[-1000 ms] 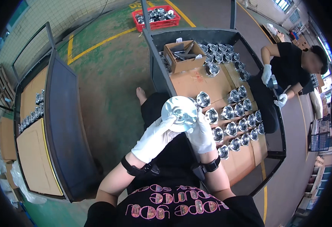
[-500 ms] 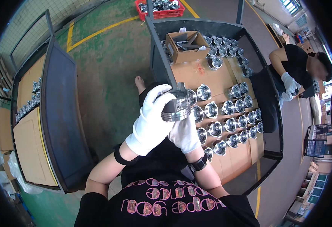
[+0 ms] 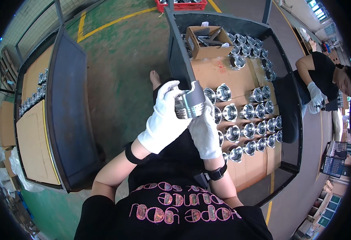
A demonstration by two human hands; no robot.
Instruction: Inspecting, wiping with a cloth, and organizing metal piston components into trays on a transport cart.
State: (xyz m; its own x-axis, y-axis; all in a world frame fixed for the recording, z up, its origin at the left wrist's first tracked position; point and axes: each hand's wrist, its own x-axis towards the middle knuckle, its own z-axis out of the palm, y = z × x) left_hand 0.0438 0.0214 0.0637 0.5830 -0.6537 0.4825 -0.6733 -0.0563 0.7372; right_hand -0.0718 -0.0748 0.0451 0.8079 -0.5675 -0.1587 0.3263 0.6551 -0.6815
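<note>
A metal piston (image 3: pixel 190 102) with a dark skirt and shiny ring grooves is held up in front of me, between both white-gloved hands. My left hand (image 3: pixel 165 116) closes round its left side, fingers over the upper edge. At its lower right, my right hand (image 3: pixel 205 134) is also closed on it, with some fingertips hidden behind the metal. Just beyond my right hand, several more pistons (image 3: pixel 232 133) stand in rows on brown cardboard (image 3: pixel 211 74) inside a dark metal bin.
An open cardboard box (image 3: pixel 209 52) with dark pieces sits in the bin's far end. A second bin (image 3: pixel 69 116) stands left, holding more metal parts. A red crate (image 3: pixel 181 7) lies far ahead. A co-worker with gloved hands (image 3: pixel 316 98) is at the right.
The piston has turned in my hands, so its dark skirt now faces me on the right. My right hand has shifted up along its side. The view has moved slightly.
</note>
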